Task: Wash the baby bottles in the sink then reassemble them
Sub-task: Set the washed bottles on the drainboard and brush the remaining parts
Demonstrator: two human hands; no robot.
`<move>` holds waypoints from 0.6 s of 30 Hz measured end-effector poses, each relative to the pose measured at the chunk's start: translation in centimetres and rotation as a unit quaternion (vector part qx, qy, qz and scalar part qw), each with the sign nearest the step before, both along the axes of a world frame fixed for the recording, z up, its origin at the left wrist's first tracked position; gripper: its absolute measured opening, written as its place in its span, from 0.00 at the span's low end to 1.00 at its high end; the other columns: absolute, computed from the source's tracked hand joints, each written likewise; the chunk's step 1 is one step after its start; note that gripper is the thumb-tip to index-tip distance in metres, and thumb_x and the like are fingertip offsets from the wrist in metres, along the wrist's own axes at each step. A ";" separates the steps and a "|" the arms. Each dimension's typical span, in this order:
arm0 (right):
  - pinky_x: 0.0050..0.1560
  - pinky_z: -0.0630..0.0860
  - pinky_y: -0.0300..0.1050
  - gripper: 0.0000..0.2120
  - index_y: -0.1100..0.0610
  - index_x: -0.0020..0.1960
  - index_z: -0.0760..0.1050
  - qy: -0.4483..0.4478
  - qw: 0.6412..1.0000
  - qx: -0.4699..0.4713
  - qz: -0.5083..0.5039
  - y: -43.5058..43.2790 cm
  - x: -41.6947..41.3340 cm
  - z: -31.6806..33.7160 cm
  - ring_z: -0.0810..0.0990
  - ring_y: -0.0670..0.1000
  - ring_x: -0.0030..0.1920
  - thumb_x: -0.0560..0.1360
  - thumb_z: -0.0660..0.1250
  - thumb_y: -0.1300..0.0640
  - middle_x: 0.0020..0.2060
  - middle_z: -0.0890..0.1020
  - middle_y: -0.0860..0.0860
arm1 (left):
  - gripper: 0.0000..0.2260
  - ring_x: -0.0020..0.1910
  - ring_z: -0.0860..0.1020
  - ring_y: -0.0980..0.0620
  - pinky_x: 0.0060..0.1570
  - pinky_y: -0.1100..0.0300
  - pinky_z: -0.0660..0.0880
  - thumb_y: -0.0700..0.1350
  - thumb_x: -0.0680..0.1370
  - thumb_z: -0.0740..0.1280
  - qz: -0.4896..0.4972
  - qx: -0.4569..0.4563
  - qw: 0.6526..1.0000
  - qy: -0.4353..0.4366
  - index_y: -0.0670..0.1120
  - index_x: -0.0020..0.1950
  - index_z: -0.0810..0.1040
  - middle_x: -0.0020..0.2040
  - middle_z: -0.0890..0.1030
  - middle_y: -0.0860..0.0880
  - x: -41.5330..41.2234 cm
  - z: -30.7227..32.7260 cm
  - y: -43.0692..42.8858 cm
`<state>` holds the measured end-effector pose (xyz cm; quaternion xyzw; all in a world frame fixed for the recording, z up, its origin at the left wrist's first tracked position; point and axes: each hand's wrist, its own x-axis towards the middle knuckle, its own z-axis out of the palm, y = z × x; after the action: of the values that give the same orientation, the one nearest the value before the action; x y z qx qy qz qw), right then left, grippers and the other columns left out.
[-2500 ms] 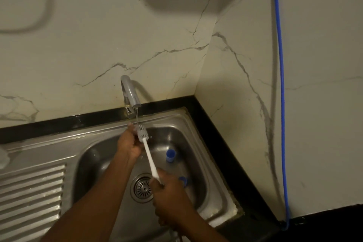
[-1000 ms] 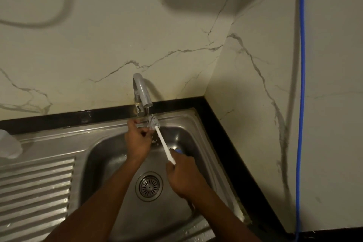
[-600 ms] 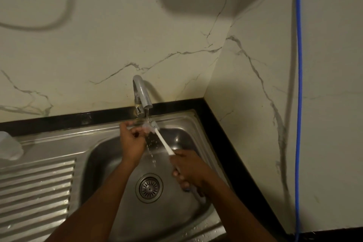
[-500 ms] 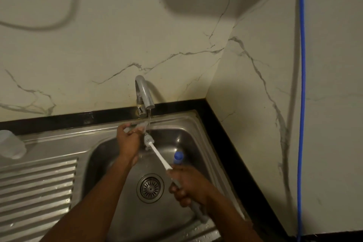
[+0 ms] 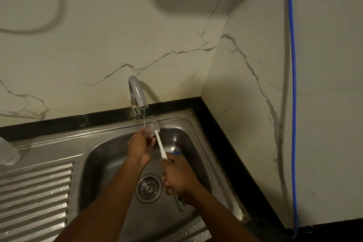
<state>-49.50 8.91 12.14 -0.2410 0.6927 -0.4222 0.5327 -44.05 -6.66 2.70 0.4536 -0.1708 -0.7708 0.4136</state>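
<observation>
Two hands meet under the tap, at 12 o'clock of the sink: left hand pinches a clear bottle part, right hand grips the brush. Scrubbing stage, seemingly; next comes rinsing, then the blue piece at 2 o'clock.

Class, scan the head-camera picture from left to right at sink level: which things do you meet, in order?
Ribbed draining board → left hand → right hand → blue cable on the right wall.
</observation>
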 end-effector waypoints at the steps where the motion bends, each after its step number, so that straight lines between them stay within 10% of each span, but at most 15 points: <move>1: 0.21 0.65 0.35 0.09 0.59 0.52 0.73 0.018 0.999 0.010 0.024 0.4 -0.1 -0.4 0.67 0.44 0.20 0.82 0.56 0.56 0.28 0.70 0.50 | 0.09 0.40 0.78 0.52 0.36 0.63 0.77 0.37 0.79 0.65 0.008 0.013 1.000 0.002 0.42 0.57 0.80 0.50 0.81 0.43 0.3 -0.1 -0.5; 8: 0.30 0.74 0.43 0.11 0.57 0.50 0.79 0.221 0.975 0.008 -0.018 3.1 -5.6 -2.1 0.77 0.49 0.29 0.79 0.61 0.52 0.33 0.80 0.53 | 0.06 0.52 0.79 0.47 0.61 0.49 0.78 0.36 0.79 0.68 -0.001 0.065 0.995 0.073 0.42 0.55 0.78 0.52 0.79 0.43 1.5 1.3 -0.2; 11: 0.50 0.79 0.48 0.18 0.54 0.60 0.78 0.391 0.920 0.028 -0.001 4.5 -10.7 -3.4 0.83 0.55 0.47 0.75 0.60 0.50 0.48 0.84 0.56 | 0.13 0.57 0.81 0.45 0.53 0.56 0.82 0.32 0.78 0.65 0.025 0.074 0.990 0.118 0.40 0.62 0.76 0.58 0.79 0.39 1.7 2.1 -0.5; 18: 0.56 0.76 0.48 0.18 0.63 0.69 0.72 0.615 0.774 0.139 0.060 7.4 -19.3 -8.5 0.80 0.59 0.56 0.80 0.64 0.60 0.57 0.80 0.61 | 0.16 0.50 0.81 0.50 0.46 0.62 0.82 0.29 0.78 0.65 0.003 -0.010 1.000 0.011 0.44 0.62 0.77 0.55 0.78 0.43 0.4 2.6 -0.7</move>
<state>-68.76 16.34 3.61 -0.4142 0.9077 -0.0503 0.0453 -43.67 -7.40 5.32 0.4413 -0.1721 -0.7728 0.4223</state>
